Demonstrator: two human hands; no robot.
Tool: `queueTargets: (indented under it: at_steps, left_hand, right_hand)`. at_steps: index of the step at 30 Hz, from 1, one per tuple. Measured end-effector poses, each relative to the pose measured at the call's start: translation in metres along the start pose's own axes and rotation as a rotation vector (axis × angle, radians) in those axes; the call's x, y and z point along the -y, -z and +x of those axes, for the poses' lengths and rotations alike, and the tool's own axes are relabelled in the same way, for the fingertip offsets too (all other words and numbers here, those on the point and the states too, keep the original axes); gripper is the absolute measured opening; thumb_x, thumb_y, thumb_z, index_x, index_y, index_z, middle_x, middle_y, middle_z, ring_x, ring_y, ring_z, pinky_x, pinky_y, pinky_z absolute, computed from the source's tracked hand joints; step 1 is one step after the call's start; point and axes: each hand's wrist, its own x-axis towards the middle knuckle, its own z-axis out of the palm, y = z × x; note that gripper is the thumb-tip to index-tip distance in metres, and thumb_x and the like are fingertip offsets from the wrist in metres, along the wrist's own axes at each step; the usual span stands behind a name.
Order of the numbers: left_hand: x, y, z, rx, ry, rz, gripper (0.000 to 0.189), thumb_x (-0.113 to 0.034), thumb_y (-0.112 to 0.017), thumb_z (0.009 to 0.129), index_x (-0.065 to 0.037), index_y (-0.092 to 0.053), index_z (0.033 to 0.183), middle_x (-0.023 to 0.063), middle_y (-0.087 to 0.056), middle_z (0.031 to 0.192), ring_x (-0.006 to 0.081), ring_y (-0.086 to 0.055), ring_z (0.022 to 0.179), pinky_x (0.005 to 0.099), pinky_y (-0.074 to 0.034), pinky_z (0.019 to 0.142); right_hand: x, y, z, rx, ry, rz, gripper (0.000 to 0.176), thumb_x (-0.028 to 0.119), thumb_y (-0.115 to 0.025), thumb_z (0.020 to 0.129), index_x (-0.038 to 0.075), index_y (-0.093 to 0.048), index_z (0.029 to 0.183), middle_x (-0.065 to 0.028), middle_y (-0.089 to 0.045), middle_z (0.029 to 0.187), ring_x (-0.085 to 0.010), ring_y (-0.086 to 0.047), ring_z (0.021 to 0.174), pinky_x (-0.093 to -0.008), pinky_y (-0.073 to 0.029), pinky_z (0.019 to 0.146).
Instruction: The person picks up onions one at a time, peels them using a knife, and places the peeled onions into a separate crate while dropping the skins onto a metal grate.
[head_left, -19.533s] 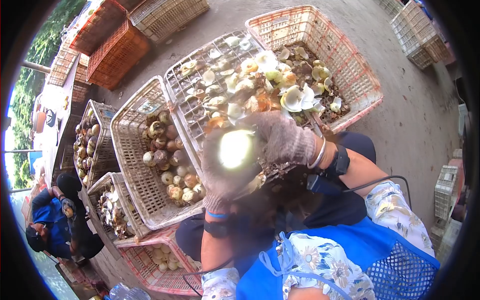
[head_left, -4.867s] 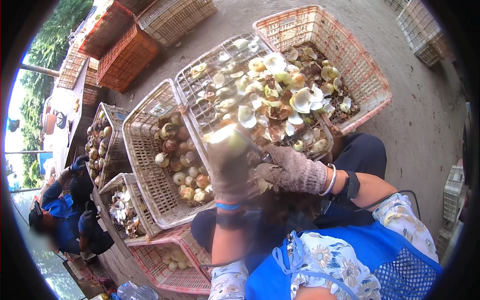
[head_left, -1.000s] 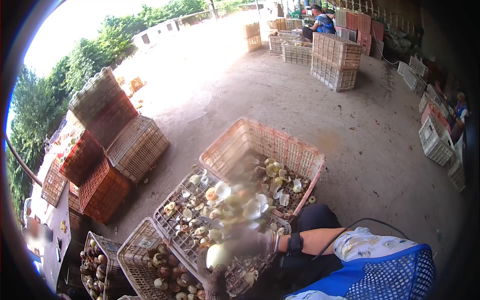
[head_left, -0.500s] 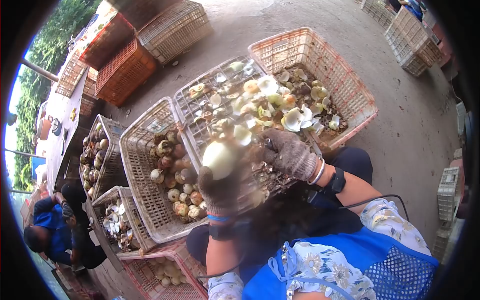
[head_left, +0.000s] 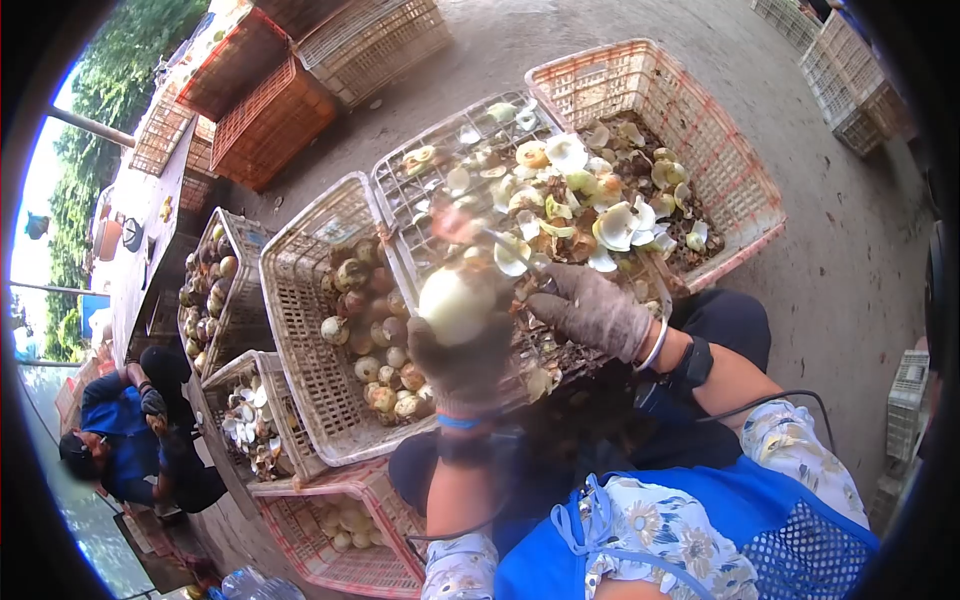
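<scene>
Trimming step, by the look. Left hand clenched round pale fruit; right hand has its grip closed on knife, above peel-strewn crate. Next cut wants blade angled away from left hand.

The peelings tray lies between the fruit crate and scrap crate.

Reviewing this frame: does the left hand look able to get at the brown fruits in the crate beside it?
Likely yes for reach: the open crate of brown fruits lies right beside the left hand, nothing between. But its fingers grip a pale peeled fruit.
</scene>
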Motion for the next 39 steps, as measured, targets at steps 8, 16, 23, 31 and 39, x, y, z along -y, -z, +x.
queueTargets:
  at_steps: [8,16,23,31,39]
  left_hand:
    - [-0.008,-0.029,-0.013,0.063,-0.106,1.187,0.104,-0.055,-0.085,0.060,-0.002,-0.044,0.140,0.0150,-0.056,0.128,0.0340,-0.057,0.117,0.0465,-0.050,0.098]
    - [-0.005,-0.031,-0.012,0.151,-0.211,1.522,0.101,-0.041,-0.093,0.050,0.000,-0.053,0.133,0.0120,-0.061,0.123,0.0235,-0.058,0.114,0.0384,-0.047,0.099]
    - [-0.004,-0.033,-0.015,0.246,-0.141,1.406,0.102,-0.036,-0.092,0.052,-0.001,-0.049,0.137,0.0129,-0.055,0.132,0.0258,-0.054,0.121,0.0394,-0.045,0.103]
    - [-0.014,0.005,-0.002,-0.014,0.099,0.213,0.080,-0.057,-0.071,0.081,-0.005,-0.047,0.136,0.0193,-0.057,0.126,0.0442,-0.057,0.114,0.0490,-0.055,0.092]
    - [-0.009,0.006,-0.004,-0.095,0.068,0.340,0.068,-0.053,-0.067,0.088,-0.005,-0.050,0.133,0.0149,-0.060,0.122,0.0321,-0.059,0.111,0.0451,-0.053,0.092]
  right_hand:
    - [0.029,0.025,0.007,0.133,-0.576,0.929,0.034,0.039,-0.064,0.092,0.006,-0.063,0.100,-0.0005,-0.062,0.077,-0.0065,-0.055,0.057,-0.0206,-0.041,0.046]
    - [0.023,0.019,0.003,-0.047,-0.301,0.643,0.026,0.023,-0.075,0.084,0.001,-0.068,0.097,-0.0007,-0.063,0.076,-0.0067,-0.055,0.068,-0.0272,-0.048,0.063]
    - [-0.012,0.014,0.018,-0.155,-0.312,0.280,0.025,0.023,-0.073,0.082,0.001,-0.068,0.093,-0.0111,-0.065,0.080,-0.0210,-0.064,0.074,-0.0343,-0.052,0.070]
    - [0.012,0.010,0.009,-0.210,-0.161,0.028,0.020,0.019,-0.072,0.081,0.003,-0.066,0.091,-0.0126,-0.064,0.072,-0.0244,-0.063,0.063,-0.0364,-0.051,0.063]
    - [0.016,-0.007,0.014,-0.114,-0.042,0.315,0.046,0.016,-0.075,0.079,-0.001,-0.060,0.119,-0.0138,-0.068,0.101,-0.0208,-0.067,0.086,-0.0365,-0.055,0.078]
